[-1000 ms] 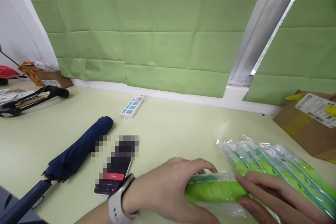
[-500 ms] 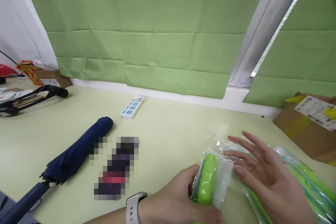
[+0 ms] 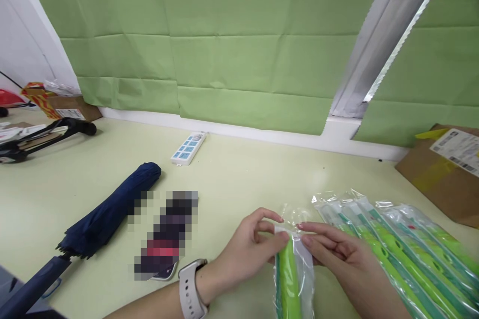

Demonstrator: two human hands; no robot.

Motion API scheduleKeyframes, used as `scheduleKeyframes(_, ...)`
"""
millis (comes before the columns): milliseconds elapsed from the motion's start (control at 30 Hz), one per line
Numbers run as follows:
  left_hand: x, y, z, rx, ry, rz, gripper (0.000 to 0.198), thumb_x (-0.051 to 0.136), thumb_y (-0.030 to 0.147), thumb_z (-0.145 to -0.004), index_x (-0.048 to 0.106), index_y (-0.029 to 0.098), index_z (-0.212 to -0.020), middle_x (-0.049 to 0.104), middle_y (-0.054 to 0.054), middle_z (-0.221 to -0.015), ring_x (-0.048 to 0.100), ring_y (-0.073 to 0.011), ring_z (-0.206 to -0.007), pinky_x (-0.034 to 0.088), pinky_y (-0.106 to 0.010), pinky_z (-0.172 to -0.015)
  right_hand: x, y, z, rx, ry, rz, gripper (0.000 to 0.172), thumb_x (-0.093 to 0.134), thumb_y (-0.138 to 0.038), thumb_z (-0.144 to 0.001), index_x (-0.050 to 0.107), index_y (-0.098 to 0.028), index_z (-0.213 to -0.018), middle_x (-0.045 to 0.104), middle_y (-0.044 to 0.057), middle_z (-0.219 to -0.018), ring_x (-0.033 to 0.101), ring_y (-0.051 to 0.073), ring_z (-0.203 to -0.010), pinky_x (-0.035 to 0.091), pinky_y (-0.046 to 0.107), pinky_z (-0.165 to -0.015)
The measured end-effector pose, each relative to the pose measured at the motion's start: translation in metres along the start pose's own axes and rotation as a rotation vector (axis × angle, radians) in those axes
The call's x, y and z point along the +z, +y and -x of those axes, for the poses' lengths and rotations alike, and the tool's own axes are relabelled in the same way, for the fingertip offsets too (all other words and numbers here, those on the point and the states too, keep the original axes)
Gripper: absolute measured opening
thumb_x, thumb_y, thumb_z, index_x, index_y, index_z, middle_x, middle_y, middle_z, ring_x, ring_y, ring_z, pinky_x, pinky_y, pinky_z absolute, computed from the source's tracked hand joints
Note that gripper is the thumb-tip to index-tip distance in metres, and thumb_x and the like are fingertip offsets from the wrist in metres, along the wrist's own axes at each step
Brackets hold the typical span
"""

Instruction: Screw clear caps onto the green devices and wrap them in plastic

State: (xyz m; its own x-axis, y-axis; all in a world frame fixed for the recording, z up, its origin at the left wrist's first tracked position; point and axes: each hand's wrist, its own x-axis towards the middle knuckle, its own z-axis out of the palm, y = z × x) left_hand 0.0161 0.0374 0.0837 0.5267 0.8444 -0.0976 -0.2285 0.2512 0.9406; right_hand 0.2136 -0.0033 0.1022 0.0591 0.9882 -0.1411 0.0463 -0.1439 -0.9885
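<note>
A clear plastic packet with a long bright green item inside stands in front of me at the bottom of the head view. I cannot make out the item's kind. My left hand, with a watch on the wrist, pinches the packet's upper left part, thumb on its front. From the right, my right hand grips the packet's upper right edge between thumb and fingers. The transparent top flap rises between both hands. Beside my right hand several similar green packets lie side by side, partly overlapping.
A folded navy umbrella lies on the left of the table, next to a pixelated phone. A white power strip lies farther back. Cardboard boxes stand at the right and far left. Green sheeting covers the wall behind.
My right hand, open and apart from the packet before, has moved left and closed on its upper edge. My left hand has shifted up to the packet's top. The packets at right show more fully.
</note>
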Motion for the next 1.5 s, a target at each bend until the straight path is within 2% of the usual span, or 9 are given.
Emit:
scheduleKeyframes(200, -0.008, 0.002, -0.008, -0.035, 0.026, 0.022, 0.033, 0.085, 0.036, -0.077, 0.068, 0.015, -0.095, 0.065, -0.003, -0.09, 0.064, -0.0136, -0.076, 0.054, -0.026, -0.066, 0.008, 0.01, -0.003, 0.082, 0.029, -0.048, 0.036, 0.083, -0.045, -0.077, 0.081, -0.023, -0.105, 0.081, 0.003, -0.073, 0.073, 0.021, -0.071, 0.06, 0.031, -0.069)
scheduleKeyframes(467, -0.015, -0.005, -0.014, -0.006, 0.018, 0.004, 0.033, 0.086, 0.041, -0.075, 0.073, 0.013, -0.085, 0.072, -0.006, -0.08, 0.067, -0.0156, -0.072, 0.056, -0.029, -0.068, 0.008, 0.017, -0.004, 0.082, 0.074, -0.095, 0.033, 0.084, -0.045, -0.075, 0.082, -0.021, -0.098, 0.08, 0.003, -0.073, 0.072, 0.021, -0.068, 0.061, 0.033, -0.068)
scheduleKeyframes(667, -0.015, -0.006, -0.015, 0.039, -0.042, -0.073, 0.035, 0.083, 0.041, -0.077, 0.079, 0.015, -0.101, 0.077, -0.008, -0.084, 0.07, -0.017, -0.072, 0.056, -0.029, -0.067, 0.01, 0.015, -0.003, 0.018, 0.067, -0.051, 0.022, 0.086, -0.04, -0.072, 0.085, -0.024, -0.086, 0.081, 0.003, -0.076, 0.07, 0.02, -0.068, 0.059, 0.027, -0.063)
scheduleKeyframes(800, -0.014, -0.006, -0.014, 0.058, -0.049, -0.103, 0.027, 0.082, 0.039, -0.078, 0.082, 0.015, -0.088, 0.078, -0.01, -0.085, 0.072, -0.0202, -0.075, 0.058, -0.031, -0.068, 0.007, 0.015, -0.003, 0.0, 0.03, -0.019, 0.02, 0.086, -0.039, -0.074, 0.086, -0.026, -0.089, 0.082, 0.003, -0.081, 0.073, 0.021, -0.074, 0.06, 0.025, -0.067)
scheduleKeyframes(1133, -0.017, -0.014, -0.015, 0.092, 0.031, -0.152, 0.023, 0.078, 0.033, -0.082, 0.082, 0.013, -0.092, 0.079, -0.012, -0.086, 0.074, -0.0232, -0.074, 0.06, -0.037, -0.075, -0.002, 0.031, -0.008, 0.048, 0.045, 0.024, 0.023, 0.083, -0.041, -0.078, 0.086, -0.025, -0.093, 0.084, 0.006, -0.088, 0.075, 0.024, -0.081, 0.061, 0.032, -0.075)
scheduleKeyframes(1300, -0.02, -0.011, -0.016, 0.102, 0.004, -0.115, 0.019, 0.077, 0.031, -0.08, 0.082, 0.014, -0.088, 0.079, -0.01, -0.084, 0.073, -0.0217, -0.074, 0.06, -0.035, -0.075, -0.003, 0.032, -0.009, 0.019, 0.021, 0.012, 0.023, 0.082, -0.043, -0.079, 0.086, -0.027, -0.096, 0.084, 0.005, -0.089, 0.076, 0.023, -0.081, 0.062, 0.03, -0.074)
scheduleKeyframes(1500, -0.021, -0.006, -0.014, 0.072, -0.032, -0.06, 0.022, 0.064, 0.023, -0.078, 0.082, 0.014, -0.086, 0.078, -0.01, -0.083, 0.073, -0.0218, -0.077, 0.06, -0.035, -0.076, -0.006, 0.031, -0.009, -0.018, -0.045, 0.038, 0.019, 0.08, -0.043, -0.081, 0.086, -0.03, -0.095, 0.084, 0.004, -0.09, 0.076, 0.022, -0.081, 0.061, 0.027, -0.075)
